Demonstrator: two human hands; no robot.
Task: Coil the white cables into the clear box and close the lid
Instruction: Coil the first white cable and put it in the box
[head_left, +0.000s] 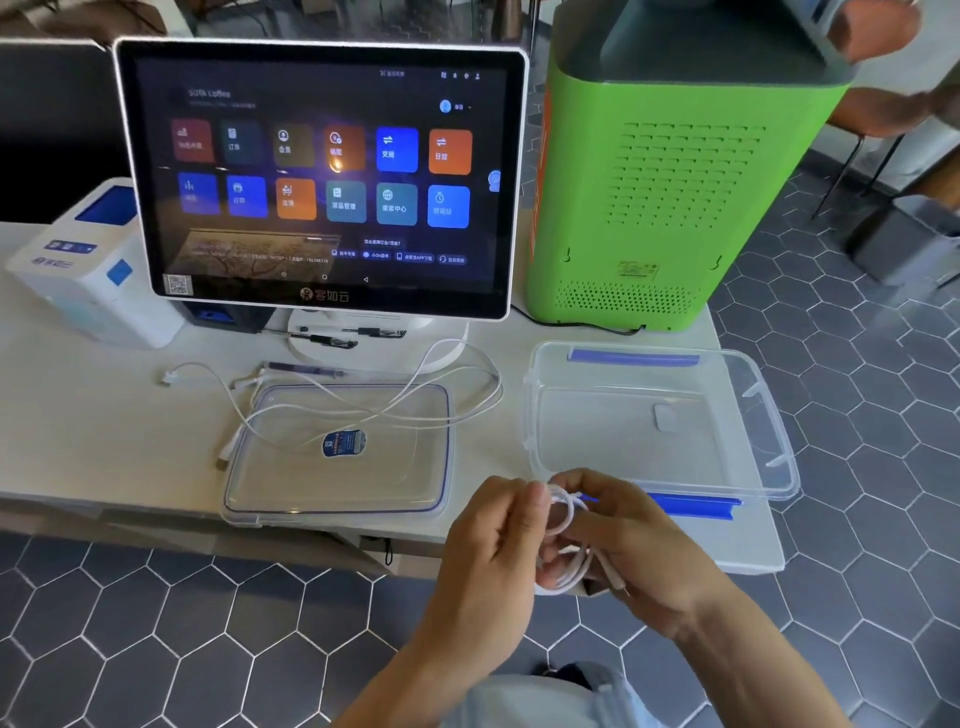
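A coiled white cable (563, 525) sits between both hands just off the table's front edge. My left hand (493, 540) pinches its loops from the left. My right hand (631, 540) curls round the coil from the right. The clear box (763, 467) with blue clips lies open on the table right behind them, with nothing inside. Its clear lid (291, 483), bearing a blue sticker, lies flat to the left. Loose white cables (363, 402) sprawl across the lid and the table behind it.
A touchscreen terminal (322, 176) stands behind the lid, a white printer (88, 280) to its left and a tall green machine (670, 182) behind the box. Pens (322, 340) lie at the terminal's base. The white table (104, 415) ends beside the box; grey hexagon floor tiles lie below.
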